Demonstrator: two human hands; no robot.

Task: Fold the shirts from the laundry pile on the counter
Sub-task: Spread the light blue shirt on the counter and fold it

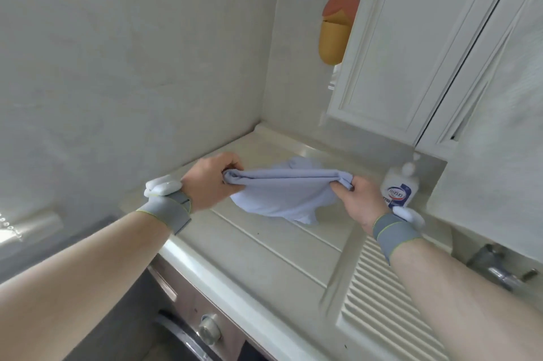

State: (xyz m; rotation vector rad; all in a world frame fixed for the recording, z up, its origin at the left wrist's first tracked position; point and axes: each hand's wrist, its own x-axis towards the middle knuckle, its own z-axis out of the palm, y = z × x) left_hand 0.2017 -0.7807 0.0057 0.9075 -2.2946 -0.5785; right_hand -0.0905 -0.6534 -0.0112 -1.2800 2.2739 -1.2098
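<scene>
A pale blue shirt (282, 193) hangs stretched between both hands above the cream counter (252, 243). Its top edge is folded over and pulled taut; the lower part droops onto the counter. My left hand (210, 181) pinches the left end of the fold. My right hand (357, 199) grips the right end. A bunched bit of the same blue cloth (302, 162) shows behind the fold. Both wrists wear grey bands.
A white pump bottle (399, 187) stands just right of my right hand. A ribbed washboard sink section (390, 299) and a tap (496, 266) lie to the right. White cabinets (411, 52) hang above. A washing machine (191, 319) sits under the counter.
</scene>
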